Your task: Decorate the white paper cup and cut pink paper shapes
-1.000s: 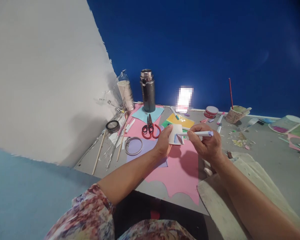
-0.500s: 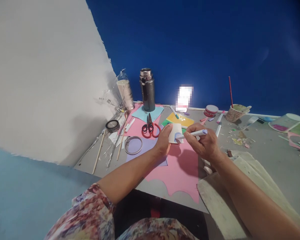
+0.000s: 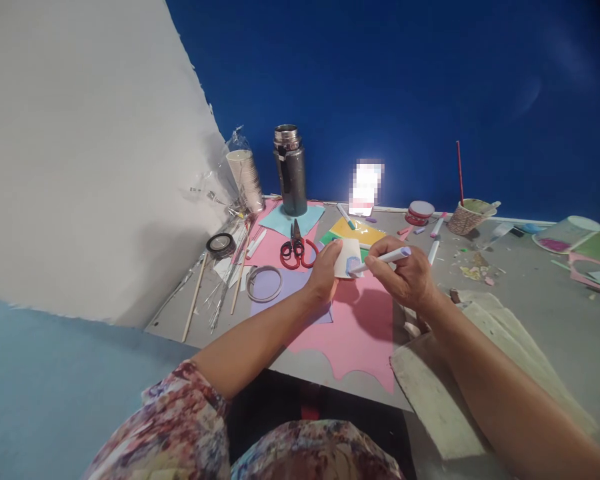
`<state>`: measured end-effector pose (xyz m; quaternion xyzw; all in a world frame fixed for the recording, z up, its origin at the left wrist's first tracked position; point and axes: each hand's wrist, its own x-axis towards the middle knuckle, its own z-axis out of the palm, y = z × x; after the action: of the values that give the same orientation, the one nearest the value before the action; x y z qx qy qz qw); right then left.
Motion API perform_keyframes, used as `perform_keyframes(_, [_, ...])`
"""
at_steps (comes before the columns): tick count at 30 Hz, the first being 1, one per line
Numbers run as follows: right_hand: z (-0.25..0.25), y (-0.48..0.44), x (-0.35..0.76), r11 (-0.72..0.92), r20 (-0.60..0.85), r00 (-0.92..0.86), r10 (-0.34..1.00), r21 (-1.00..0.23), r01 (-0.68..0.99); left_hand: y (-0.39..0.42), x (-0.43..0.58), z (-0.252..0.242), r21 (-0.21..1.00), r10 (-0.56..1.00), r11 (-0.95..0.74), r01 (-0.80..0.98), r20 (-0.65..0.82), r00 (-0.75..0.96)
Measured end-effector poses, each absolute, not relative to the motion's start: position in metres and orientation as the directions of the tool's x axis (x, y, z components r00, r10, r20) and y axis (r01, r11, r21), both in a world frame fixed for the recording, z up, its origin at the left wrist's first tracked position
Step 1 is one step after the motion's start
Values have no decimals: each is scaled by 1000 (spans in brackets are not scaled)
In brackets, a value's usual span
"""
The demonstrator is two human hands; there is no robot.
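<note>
My left hand [image 3: 325, 273] is closed round a small white paper cup [image 3: 349, 257] lying on its side above the pink paper sheet [image 3: 360, 327]. My right hand [image 3: 405, 277] pinches a white marker with a purple end [image 3: 387, 258], its tip touching a blue-purple patch on the cup's side. Both hands hover over the grey table [image 3: 530, 300].
Red-handled scissors [image 3: 294, 248], tape rings [image 3: 264, 283] [image 3: 221, 244], wooden sticks [image 3: 194, 303], a dark metal flask [image 3: 290, 170], wrapped paper cups [image 3: 244, 179], loose markers [image 3: 434, 250], a patterned cup with a red stick [image 3: 466, 217], coloured paper sheets [image 3: 357, 232], a cloth [image 3: 460, 373].
The marker has tilted and its tip has moved across the cup, and the blue-purple patch has grown. The view has shifted slightly down.
</note>
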<state>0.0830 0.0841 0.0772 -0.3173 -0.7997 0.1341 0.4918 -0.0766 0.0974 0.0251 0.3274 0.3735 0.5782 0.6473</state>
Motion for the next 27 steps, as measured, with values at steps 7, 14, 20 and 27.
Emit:
perform_keyframes(7, [78,84,83,757,681,-341,648,-527,386,97,-77,26,895,992,123,-429,-113,48])
perform_keyframes(14, [78,84,81,708,627,-335,703,-573,413,95,-78,27,902,991,136,-410,-130,42])
perform_keyframes(20, [80,86,87,686,650,-241,721,-618,384,97,-78,27,892,987,156,-424,-152,45])
perform_keyframes(27, [84,87,92,673,625,-256,738,-650,354,99,-79,29,827,973,230,-513,-192,127])
